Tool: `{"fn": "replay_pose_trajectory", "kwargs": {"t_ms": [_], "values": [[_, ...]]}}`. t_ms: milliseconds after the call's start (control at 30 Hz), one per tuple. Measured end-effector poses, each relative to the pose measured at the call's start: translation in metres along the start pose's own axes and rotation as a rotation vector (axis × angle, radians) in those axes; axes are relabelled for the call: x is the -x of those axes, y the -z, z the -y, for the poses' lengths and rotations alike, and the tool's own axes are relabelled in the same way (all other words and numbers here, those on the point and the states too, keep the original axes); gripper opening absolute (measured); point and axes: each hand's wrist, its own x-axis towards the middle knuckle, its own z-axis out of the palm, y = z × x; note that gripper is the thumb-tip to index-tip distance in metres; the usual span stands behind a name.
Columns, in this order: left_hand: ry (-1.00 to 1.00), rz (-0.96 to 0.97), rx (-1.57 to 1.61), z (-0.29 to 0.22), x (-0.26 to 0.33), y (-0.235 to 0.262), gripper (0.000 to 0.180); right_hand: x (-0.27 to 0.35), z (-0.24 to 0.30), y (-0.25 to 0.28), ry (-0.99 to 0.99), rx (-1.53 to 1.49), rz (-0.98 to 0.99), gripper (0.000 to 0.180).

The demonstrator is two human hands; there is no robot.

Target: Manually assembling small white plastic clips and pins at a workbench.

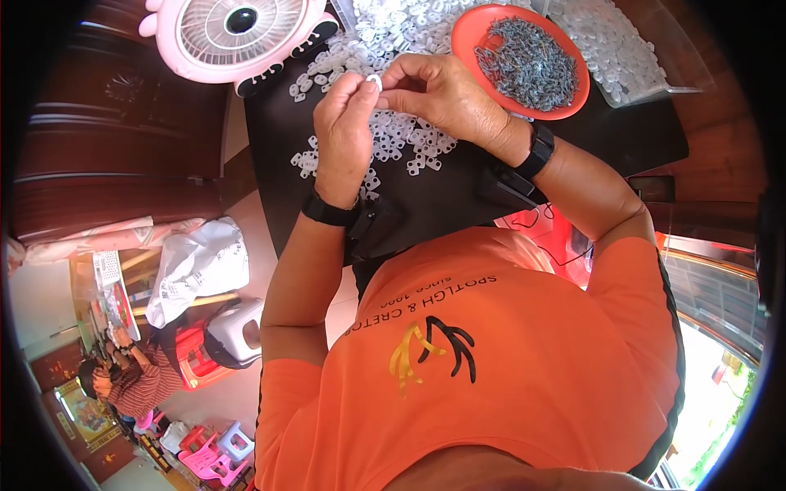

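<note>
Left hand (pixel 344 131) and right hand (pixel 438 94) pinch one small white plastic piece (pixel 374 80) between fingertips above the black table (pixel 458 196); loose white pieces (pixel 401 139) beneath, orange dish of grey metal parts (pixel 524 61) right, pink fan (pixel 237 37) left

The person wears an orange short-sleeved T-shirt (pixel 508 352) with a black-and-yellow chest emblem, and a black wristband (pixel 327 210) behind each bare hand.

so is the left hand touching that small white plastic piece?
Touching. The head view shows the left hand and right hand pinching the white piece between their fingertips, above the loose pile.
</note>
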Motion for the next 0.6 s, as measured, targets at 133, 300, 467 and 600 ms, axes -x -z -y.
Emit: {"fn": "replay_pose_trajectory", "kwargs": {"t_ms": [133, 300, 467, 600], "values": [[-0.005, -0.025, -0.062, 0.001, 0.0, 0.001, 0.017, -0.001, -0.001, -0.001, -0.089, -0.118, 0.025, 0.015], [-0.048, -0.037, -0.097, 0.003, -0.002, 0.006, 0.02, -0.001, 0.0, 0.001, 0.017, 0.023, 0.127, 0.013], [0.014, -0.122, 0.058, 0.013, -0.011, 0.026, 0.021, -0.002, 0.009, 0.007, -0.093, 0.023, 0.079, 0.032], [0.125, -0.019, -0.2, 0.014, -0.016, 0.034, 0.026, -0.005, 0.008, 0.013, 0.022, 0.347, 0.021, 0.029]]}}
